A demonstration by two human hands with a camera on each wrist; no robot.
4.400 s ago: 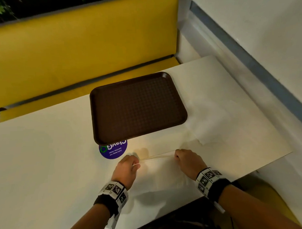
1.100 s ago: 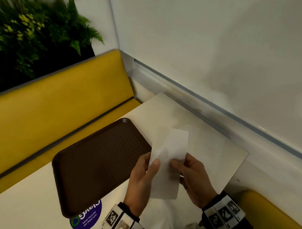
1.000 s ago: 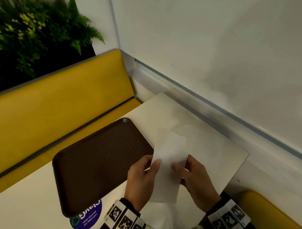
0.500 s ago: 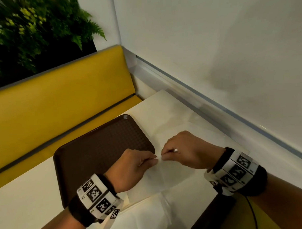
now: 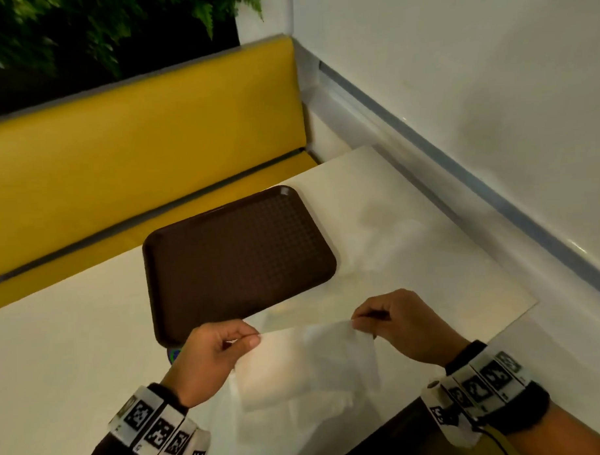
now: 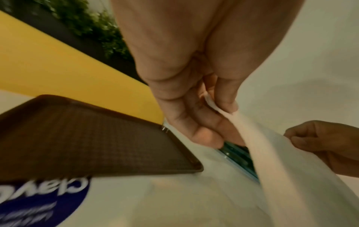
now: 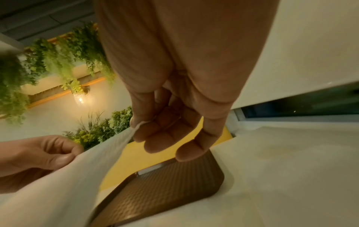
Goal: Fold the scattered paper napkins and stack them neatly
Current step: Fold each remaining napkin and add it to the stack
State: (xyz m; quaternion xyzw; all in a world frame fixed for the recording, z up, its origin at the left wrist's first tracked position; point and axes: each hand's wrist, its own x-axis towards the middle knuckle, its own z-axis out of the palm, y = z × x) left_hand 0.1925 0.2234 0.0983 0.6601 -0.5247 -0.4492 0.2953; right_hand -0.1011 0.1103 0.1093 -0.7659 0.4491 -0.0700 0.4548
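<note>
A person holds a white paper napkin (image 5: 306,360) stretched between both hands above the near edge of a pale desk (image 5: 75,354), the left hand (image 5: 211,356) pinching its left top corner between thumb and forefinger, the right hand (image 5: 407,325) pinching the right corner in the same grip. More napkins (image 5: 318,414) lie flat beneath. A brown tray (image 5: 238,260) sits just beyond, before a yellow bench (image 5: 135,137).

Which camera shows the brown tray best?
The head view: the whole brown tray lies on the table, all four corners visible, nothing on it. The left wrist view shows part of it from low down; the right wrist view shows one corner behind the napkin.
</note>
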